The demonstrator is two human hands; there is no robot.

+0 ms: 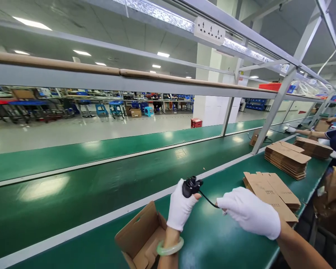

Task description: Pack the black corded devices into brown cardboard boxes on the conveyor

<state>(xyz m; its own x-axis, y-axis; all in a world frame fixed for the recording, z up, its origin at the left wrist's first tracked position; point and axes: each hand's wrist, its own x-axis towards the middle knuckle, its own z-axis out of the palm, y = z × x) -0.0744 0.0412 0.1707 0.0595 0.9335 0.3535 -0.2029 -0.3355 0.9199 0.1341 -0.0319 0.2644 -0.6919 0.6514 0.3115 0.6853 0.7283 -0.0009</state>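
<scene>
I see my left hand clamped on a small black part above the tabletop's near edge; my right hand pinches its thin cord. A hard tug could snap the cord, or the part could drop beside the open box.

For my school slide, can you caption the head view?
Gloved left hand holds a black device; right hand pinches its cord.

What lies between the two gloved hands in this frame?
In the head view, a thin black cable spans the gap from the small black device in the left hand to the right hand, over bare green table.
</scene>
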